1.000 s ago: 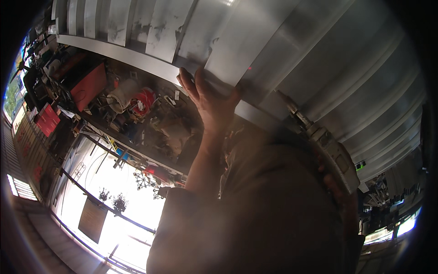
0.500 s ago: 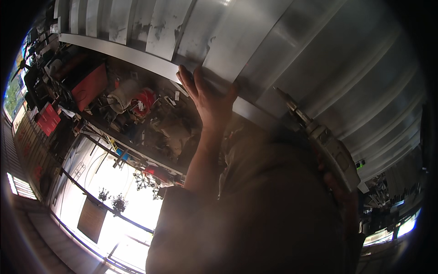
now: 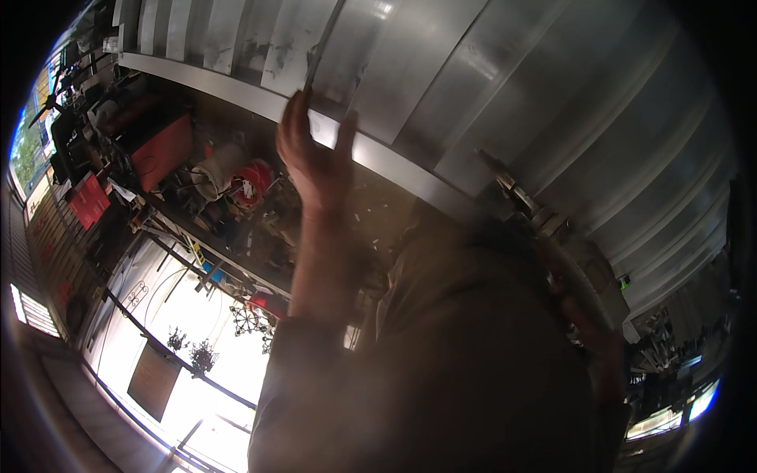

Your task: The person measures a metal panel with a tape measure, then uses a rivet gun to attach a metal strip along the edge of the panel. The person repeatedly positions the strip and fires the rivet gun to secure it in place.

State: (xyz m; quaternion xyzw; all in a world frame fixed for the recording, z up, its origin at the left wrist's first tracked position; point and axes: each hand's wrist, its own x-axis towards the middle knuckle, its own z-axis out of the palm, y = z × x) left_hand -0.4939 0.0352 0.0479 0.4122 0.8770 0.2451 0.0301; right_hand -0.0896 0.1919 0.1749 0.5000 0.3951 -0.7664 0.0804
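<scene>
A large ribbed sheet-metal panel (image 3: 426, 71) fills the upper part of the head view, with a pale metal edge strip (image 3: 213, 81) along its near side. My left hand (image 3: 315, 162) is open at this strip, fingers and thumb apart; whether it touches the metal I cannot tell. At the right, my right hand (image 3: 579, 315) is closed round a power drill (image 3: 579, 264), its fingers dark and partly hidden. The drill's slim bit (image 3: 493, 164) points up and left, over or against the panel; contact is unclear.
Below the strip at left are a red box-shaped thing (image 3: 162, 150), a round red item (image 3: 252, 181) and much clutter. A red sheet (image 3: 88, 199) hangs farther left. More dark clutter (image 3: 658, 347) lies at the right, and bright light comes from lower left.
My left hand has shifted left along the edge strip, its fingers still spread. The drill stays in my right hand at nearly the same place, and looks more blurred.
</scene>
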